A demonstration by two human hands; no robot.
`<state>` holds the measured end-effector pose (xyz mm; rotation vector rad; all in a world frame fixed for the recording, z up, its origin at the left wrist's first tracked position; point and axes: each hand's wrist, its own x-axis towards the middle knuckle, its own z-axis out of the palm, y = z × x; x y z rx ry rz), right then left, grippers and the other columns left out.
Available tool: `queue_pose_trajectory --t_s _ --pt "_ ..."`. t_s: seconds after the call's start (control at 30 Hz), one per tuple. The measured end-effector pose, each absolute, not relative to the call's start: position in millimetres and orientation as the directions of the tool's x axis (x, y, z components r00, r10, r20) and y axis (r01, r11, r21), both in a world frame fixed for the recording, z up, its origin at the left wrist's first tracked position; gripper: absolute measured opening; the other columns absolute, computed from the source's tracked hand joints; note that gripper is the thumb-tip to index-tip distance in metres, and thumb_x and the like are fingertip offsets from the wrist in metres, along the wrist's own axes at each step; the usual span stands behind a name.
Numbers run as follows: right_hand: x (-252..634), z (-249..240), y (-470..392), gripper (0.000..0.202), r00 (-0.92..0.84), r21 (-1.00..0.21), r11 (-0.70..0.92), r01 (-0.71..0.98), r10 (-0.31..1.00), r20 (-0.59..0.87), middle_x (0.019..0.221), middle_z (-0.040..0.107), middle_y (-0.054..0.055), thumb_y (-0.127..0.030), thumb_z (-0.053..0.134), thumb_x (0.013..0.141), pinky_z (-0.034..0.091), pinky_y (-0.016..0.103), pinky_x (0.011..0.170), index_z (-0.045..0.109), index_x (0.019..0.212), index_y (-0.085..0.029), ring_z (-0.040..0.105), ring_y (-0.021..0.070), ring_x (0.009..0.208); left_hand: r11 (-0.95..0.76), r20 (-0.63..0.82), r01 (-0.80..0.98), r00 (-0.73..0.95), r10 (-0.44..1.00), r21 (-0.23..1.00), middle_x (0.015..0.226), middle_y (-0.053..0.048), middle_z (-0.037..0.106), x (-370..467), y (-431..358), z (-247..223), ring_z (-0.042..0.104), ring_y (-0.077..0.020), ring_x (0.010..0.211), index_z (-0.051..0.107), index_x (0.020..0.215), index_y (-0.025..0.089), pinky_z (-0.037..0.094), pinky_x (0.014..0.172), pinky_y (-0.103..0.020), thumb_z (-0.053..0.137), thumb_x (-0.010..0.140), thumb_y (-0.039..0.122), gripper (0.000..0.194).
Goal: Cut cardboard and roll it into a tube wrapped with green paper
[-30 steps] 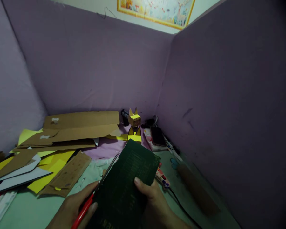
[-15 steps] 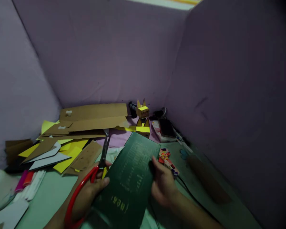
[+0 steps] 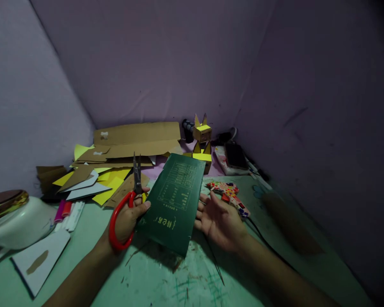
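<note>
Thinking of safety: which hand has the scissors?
The left hand, holding red-handled scissors and green panel; the right hand, palm showing, has none.

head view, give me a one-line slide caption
Left hand holds red scissors and a green card, right hand open at the card's edge.

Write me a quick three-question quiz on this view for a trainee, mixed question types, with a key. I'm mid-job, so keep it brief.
1. Which hand grips the red-handled scissors?
2. True or false: the right hand is open, by the edge of the green card.
3. Fill in the blank: the upper eared box has a patch of ____ on its top.

Key:
1. The left hand, which also pinches the card.
2. True.
3. Yellow.
</note>
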<state>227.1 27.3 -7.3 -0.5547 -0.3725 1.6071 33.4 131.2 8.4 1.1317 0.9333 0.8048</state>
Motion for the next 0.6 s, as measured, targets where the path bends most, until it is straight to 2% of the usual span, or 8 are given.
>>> queue_pose_trajectory --t_s 0.17,0.27,0.37,0.43,0.5,0.6 --pt "220.6 -7.1 23.4 0.033 -0.056 -0.61 -0.13 -0.781 0.989 -0.139 0.085 0.07 0.007 -0.03 0.07 0.076 0.052 0.028 0.068 0.065 0.103 -0.012 0.066 0.0181 0.075 0.226 -0.182 -0.065 0.398 0.899 0.972 0.064 0.007 0.059 33.2 130.2 9.9 0.059 -0.0152 0.064 0.052 0.107 0.019 0.049 0.063 -0.027 0.077 0.06 0.031 0.055" --pt "217.6 -10.4 23.6 0.032 -0.004 -0.63 -0.093 -0.771 0.99 -0.141 0.068 0.065 -0.001 -0.025 0.077 0.07 0.05 0.018 0.06 0.067 0.098 -0.013 0.06 0.0093 0.058 0.207 -0.165 -0.061 0.405 0.899 0.976 0.068 0.006 0.061 33.7 129.2 12.7 0.06 -0.0156 0.066 0.053 0.11 0.019 0.049 0.063 -0.026 0.077 0.06 0.032 0.057" --pt "217.9 -14.5 23.0 0.027 0.052 -0.639 -0.052 -0.767 0.988 -0.143 0.055 0.056 -0.007 -0.03 0.079 0.068 0.047 0.013 0.051 0.068 0.088 -0.016 0.05 0.0045 0.045 0.184 -0.141 -0.061 0.427 0.893 0.981 0.062 0.008 0.054 32.0 129.0 13.2 0.056 -0.0133 0.062 0.056 0.109 0.019 0.046 0.058 -0.023 0.078 0.061 0.032 0.054" --pt "217.0 -16.2 19.9 0.028 0.033 -0.657 -0.084 -0.749 0.986 -0.163 0.057 0.059 -0.004 -0.035 0.077 0.069 0.051 0.018 0.048 0.068 0.087 -0.015 0.056 0.0087 0.047 0.164 -0.117 -0.073 0.433 0.894 0.984 0.062 0.009 0.05 30.5 128.3 12.4 0.052 -0.0103 0.059 0.058 0.106 0.02 0.043 0.055 -0.019 0.078 0.062 0.03 0.05" --pt "212.6 -17.3 15.1 0.033 -0.011 -0.675 -0.139 -0.724 0.982 -0.19 0.067 0.067 0.003 -0.035 0.076 0.071 0.052 0.023 0.045 0.067 0.093 -0.012 0.062 0.0142 0.05 0.147 -0.096 -0.086 0.437 0.895 0.985 0.064 0.009 0.049 29.8 126.5 11.1 0.05 -0.0086 0.059 0.059 0.103 0.021 0.042 0.054 -0.017 0.078 0.063 0.029 0.045" --pt "201.9 -18.9 8.6 0.042 -0.067 -0.688 -0.193 -0.699 0.976 -0.206 0.082 0.072 0.011 -0.029 0.076 0.07 0.051 0.023 0.043 0.064 0.105 -0.01 0.064 0.0157 0.049 0.135 -0.084 -0.086 0.445 0.891 0.987 0.064 0.007 0.05 30.8 122.9 9.7 0.051 -0.01 0.059 0.06 0.102 0.021 0.042 0.054 -0.019 0.076 0.067 0.032 0.041"
